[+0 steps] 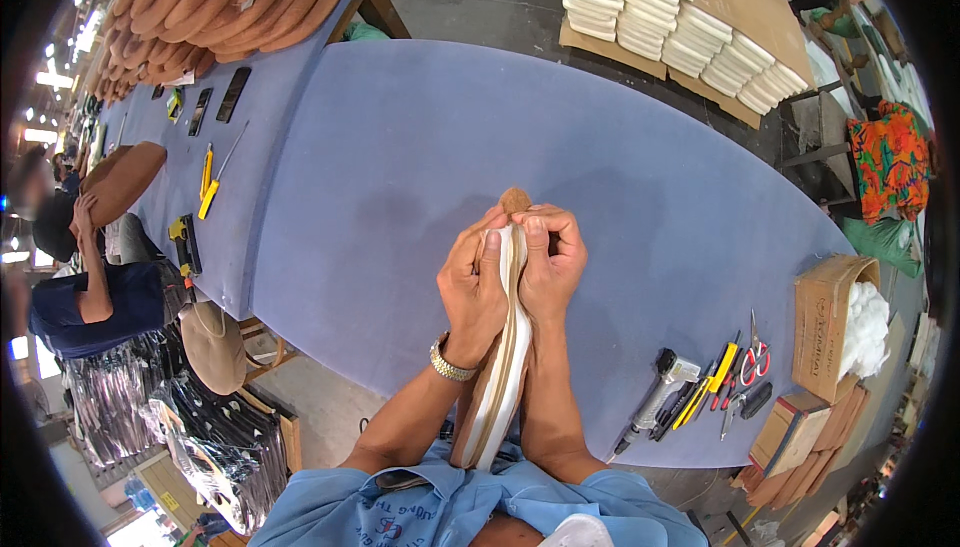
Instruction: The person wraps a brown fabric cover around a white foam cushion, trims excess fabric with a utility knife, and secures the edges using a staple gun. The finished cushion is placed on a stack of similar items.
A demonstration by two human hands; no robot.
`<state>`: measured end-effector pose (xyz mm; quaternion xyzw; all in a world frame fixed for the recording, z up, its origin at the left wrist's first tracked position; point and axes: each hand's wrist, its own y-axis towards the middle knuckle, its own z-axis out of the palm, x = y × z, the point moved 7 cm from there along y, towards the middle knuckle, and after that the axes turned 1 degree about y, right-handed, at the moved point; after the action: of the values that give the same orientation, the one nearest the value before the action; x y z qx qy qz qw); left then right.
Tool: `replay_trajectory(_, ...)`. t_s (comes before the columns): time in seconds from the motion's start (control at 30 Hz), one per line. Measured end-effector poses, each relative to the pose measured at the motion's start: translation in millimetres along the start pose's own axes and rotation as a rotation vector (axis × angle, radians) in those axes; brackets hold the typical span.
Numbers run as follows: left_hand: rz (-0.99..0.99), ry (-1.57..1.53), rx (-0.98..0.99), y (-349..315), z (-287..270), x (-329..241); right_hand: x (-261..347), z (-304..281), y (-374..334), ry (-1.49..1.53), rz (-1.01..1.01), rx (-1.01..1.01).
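Head view: left hand & right hand pinch long white-and-tan padded piece upright over blue table; both closed on it. Hand tools, cardboard box at right edge; white foam stacks beyond.

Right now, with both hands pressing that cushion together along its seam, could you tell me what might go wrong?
1. The left hand and right hand pinch only the top of the long cushion; its lower part, resting against the body, may spring open.
2. The cushion stands on edge above the blue table, so it could slip sideways.
3. The hand tools lie near the table's edge and might get knocked off.
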<state>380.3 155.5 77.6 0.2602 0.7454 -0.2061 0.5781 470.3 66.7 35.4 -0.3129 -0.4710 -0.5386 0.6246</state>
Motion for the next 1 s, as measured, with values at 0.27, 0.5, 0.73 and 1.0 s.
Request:
replay_trajectory(0.27, -0.133, -0.603, 0.177, 38.2, 14.3, 47.9, 10.7, -8.7, 11.5, -0.066, 0.01, -0.001)
replay_trajectory(0.5, 0.012, -0.465, 0.367, 56.9, 47.0, 49.2, 11.8, -15.2, 16.9, -0.121, -0.017, -0.039)
replay_trajectory(0.73, 0.177, -0.308, 0.32, 35.8, 15.8, 0.1, 4.8, -12.7, 5.6, -0.027, -0.021, -0.029)
replay_trajectory(1.0, 0.14, -0.076, 0.041, 4.2, 5.4, -2.1, 9.6, -6.6, 10.0, 0.014, -0.037, 0.001)
